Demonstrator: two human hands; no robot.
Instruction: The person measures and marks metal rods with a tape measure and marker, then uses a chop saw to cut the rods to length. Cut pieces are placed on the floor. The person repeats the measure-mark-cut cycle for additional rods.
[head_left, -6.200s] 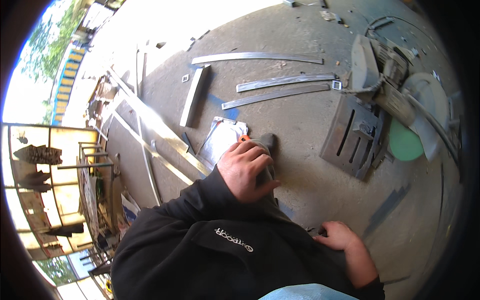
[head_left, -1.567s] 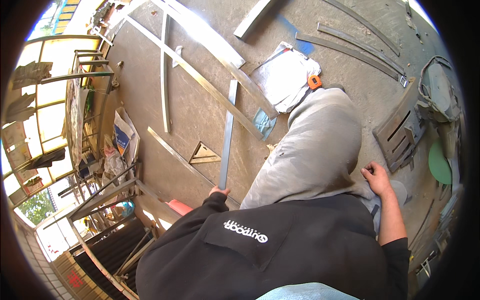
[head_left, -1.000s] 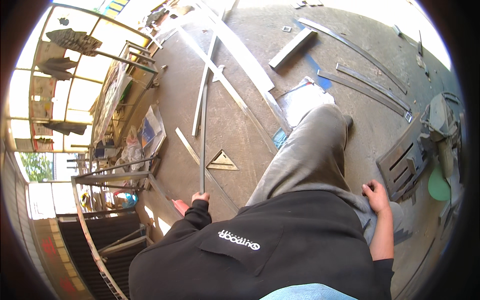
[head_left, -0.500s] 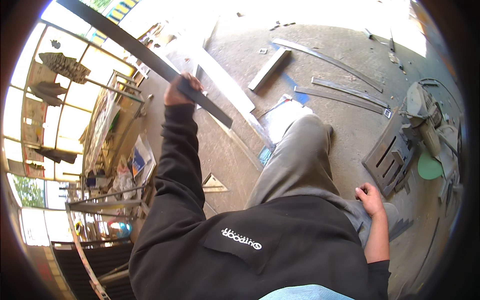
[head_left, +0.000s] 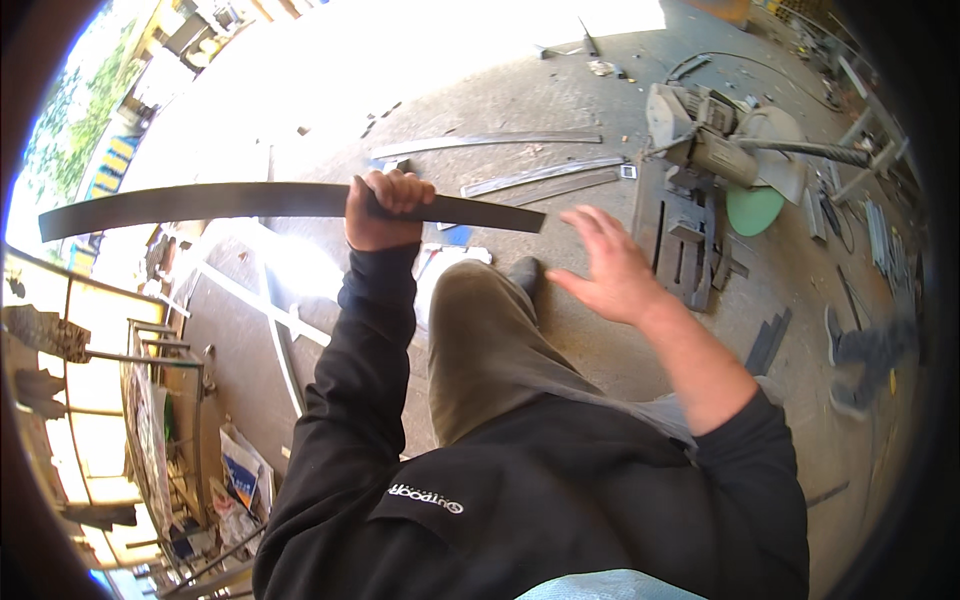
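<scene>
Gripped in my left hand is a long dark grey metal bar, held level in front of me near its right end. The bar reaches far out to the left. My right hand is open, fingers spread, just beyond the bar's right end and apart from it. Below the bar is my bent knee in grey trousers. To the right of my right hand stands a cut-off saw on a slotted metal base, with a green disc-shaped part at its side.
Metal strips and light-coloured lengths lie on the concrete floor. Dark angled pieces lie right of my leg. Another person's legs show at the far right. A metal-framed rack stands at the left.
My left hand has swung the bar from a steep slant to nearly level. My right hand has risen from beside my thigh to near the bar's right end. The view has turned right.
</scene>
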